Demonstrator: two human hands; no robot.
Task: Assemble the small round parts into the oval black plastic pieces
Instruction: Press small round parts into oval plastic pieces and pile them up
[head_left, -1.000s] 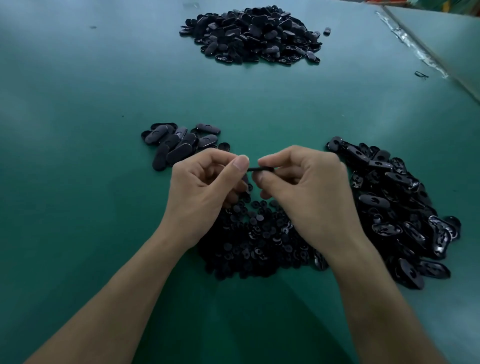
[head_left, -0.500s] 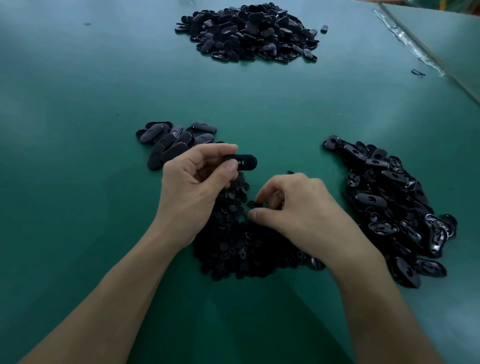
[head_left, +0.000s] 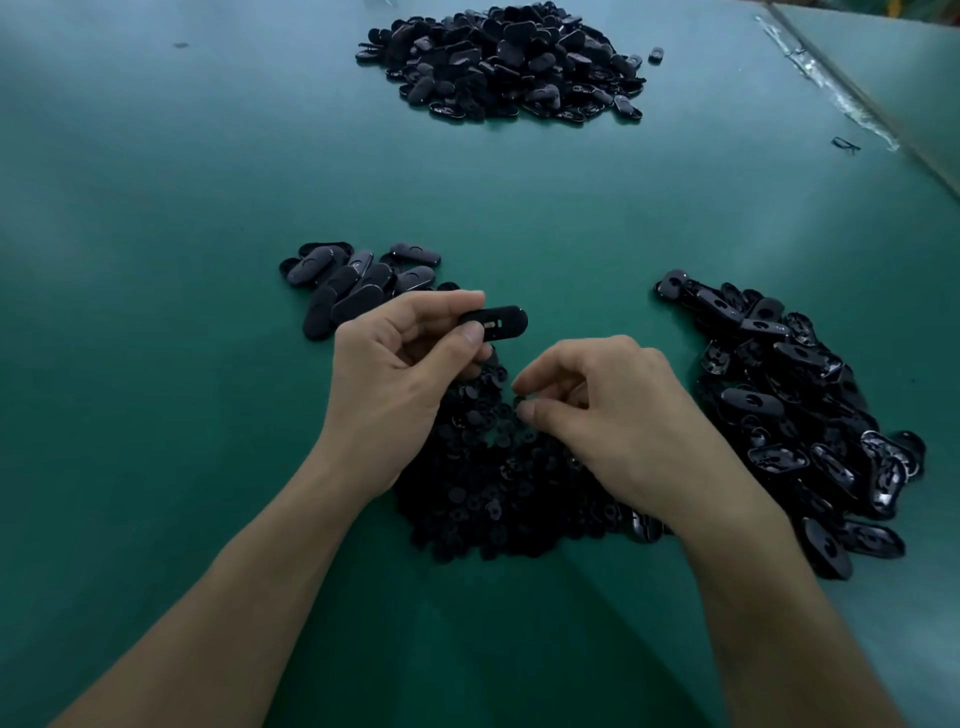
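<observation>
Piece (head_left: 501, 321) in left hand (head_left: 395, 379), round parts (head_left: 483, 493) heaped

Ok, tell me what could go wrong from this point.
1. The left hand pinches the oval piece by one end only; pressing a part in could tip or drop it.
2. The right hand has its fingertips at the heap of round parts, all black and piled together; it may lift two or none.
3. The small group of ovals lies close to that heap, so pieces could mix.
</observation>
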